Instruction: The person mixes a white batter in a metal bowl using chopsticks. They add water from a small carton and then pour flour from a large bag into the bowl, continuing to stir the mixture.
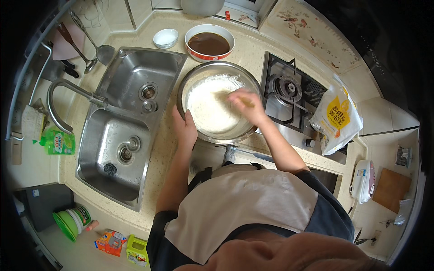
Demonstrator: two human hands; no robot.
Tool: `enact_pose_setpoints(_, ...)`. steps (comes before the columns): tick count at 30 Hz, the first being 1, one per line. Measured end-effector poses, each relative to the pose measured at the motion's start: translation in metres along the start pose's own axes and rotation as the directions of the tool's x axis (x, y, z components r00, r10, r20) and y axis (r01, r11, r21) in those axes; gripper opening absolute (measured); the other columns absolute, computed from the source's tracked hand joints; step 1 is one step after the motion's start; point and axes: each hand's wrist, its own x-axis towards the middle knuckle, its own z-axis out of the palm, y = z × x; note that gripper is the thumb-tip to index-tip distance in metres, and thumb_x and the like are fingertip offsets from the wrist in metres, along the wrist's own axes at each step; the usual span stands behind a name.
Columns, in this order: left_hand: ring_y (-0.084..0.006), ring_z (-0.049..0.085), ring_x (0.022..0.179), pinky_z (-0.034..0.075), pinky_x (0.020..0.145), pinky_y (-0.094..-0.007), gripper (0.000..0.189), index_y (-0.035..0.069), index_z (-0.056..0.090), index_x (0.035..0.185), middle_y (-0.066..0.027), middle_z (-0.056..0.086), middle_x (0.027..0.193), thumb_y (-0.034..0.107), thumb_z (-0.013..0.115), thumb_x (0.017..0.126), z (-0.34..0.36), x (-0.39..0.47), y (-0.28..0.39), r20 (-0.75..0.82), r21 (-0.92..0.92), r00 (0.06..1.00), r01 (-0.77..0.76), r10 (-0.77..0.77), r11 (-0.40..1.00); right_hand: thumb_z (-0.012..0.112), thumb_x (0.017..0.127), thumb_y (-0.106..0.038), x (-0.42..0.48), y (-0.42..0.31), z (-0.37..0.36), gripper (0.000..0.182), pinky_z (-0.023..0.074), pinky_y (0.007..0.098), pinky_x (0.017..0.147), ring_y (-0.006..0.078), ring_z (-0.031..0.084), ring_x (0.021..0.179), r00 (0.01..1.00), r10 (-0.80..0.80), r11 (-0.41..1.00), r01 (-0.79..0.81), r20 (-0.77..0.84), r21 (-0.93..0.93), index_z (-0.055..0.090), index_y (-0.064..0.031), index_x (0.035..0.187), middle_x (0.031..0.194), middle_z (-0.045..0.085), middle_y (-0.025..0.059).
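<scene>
A large stainless-steel mixing bowl (222, 139) stands at the front edge of the counter and holds white flour (210, 105), partly loose and powdery. My left hand (185, 127) grips the bowl's left rim, thumb toward the inside. Over the right part of the bowl, my right hand (245, 105) is closed around a thin wooden utensil (250, 102), perhaps chopsticks. Motion blur hides its lower end in the flour. Just behind stands a red-and-white bowl (194, 54) of dark brown liquid (209, 44). Left of that sits a small white bowl (165, 38).
A double steel sink (115, 145) with a curved faucet (62, 83) lies left, green detergent bottle (59, 142) beside it. Right of the mixing bowl is a gas stove (284, 91), with a printed flour bag (335, 118) resting on it. A rice cooker (362, 183) stands far right.
</scene>
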Motion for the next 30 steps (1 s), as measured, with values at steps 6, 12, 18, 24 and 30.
enact_pose_setpoints(6,-0.0334,0.054,0.106,0.04,0.092,-0.0388,0.042,-0.004,0.038,0.129,-0.023,0.053,0.117,0.012,0.047,0.091,0.001,0.002,-0.019,-0.024,0.038,1.0,-0.009,0.01,0.999,0.063,0.088,-0.015,-0.014,-0.025,-0.074,0.012,0.0544,0.0256,0.068,0.0125,0.064,0.075,0.805,0.46,0.79,-0.564,0.375,0.241,0.068,-0.0047,0.09,0.085,0.069,0.0075)
enact_pose_setpoints(12,-0.0334,0.054,0.105,0.041,0.092,-0.039,0.042,-0.004,0.039,0.129,-0.023,0.054,0.116,0.011,0.048,0.09,0.001,0.003,-0.003,0.008,0.023,0.999,-0.032,0.031,0.999,0.062,0.087,-0.013,-0.004,0.0,-0.025,0.009,0.0511,0.0288,0.076,0.0176,0.061,0.083,0.985,0.146,0.985,-0.152,-0.089,-0.075,0.069,-0.0079,0.088,0.09,0.066,0.0054)
enact_pose_setpoints(18,-0.0328,0.054,0.106,0.041,0.092,-0.0381,0.042,-0.004,0.038,0.129,-0.0232,0.054,0.116,0.011,0.047,0.091,-0.002,0.002,-0.005,0.01,0.008,1.0,-0.006,0.006,1.0,0.061,0.089,-0.015,-0.012,-0.036,-0.055,0.013,0.0553,0.0233,0.069,0.0131,0.065,0.08,0.789,0.396,0.8,-0.548,0.47,0.245,0.069,-0.0051,0.092,0.088,0.068,0.0053)
enact_pose_setpoints(24,-0.0317,0.054,0.108,0.041,0.093,-0.0376,0.045,-0.004,0.035,0.132,-0.023,0.052,0.12,0.014,0.046,0.092,0.004,0.0,0.001,0.001,0.004,0.998,0.06,-0.06,0.998,0.062,0.087,-0.014,-0.008,0.005,-0.036,0.01,0.0522,0.0294,0.079,0.0172,0.063,0.084,0.974,0.199,0.969,-0.211,-0.106,-0.126,0.069,-0.0074,0.09,0.09,0.067,0.0074)
enact_pose_setpoints(30,-0.0313,0.053,0.108,0.04,0.093,-0.0369,0.045,-0.004,0.034,0.133,-0.0228,0.052,0.12,0.014,0.044,0.093,-0.001,0.001,-0.001,0.025,0.024,0.998,0.061,-0.061,0.998,0.062,0.088,-0.014,-0.01,-0.042,-0.033,0.011,0.0532,0.0265,0.069,0.0145,0.063,0.079,0.878,0.229,0.918,-0.338,0.42,0.207,0.068,-0.0061,0.092,0.086,0.068,0.0071)
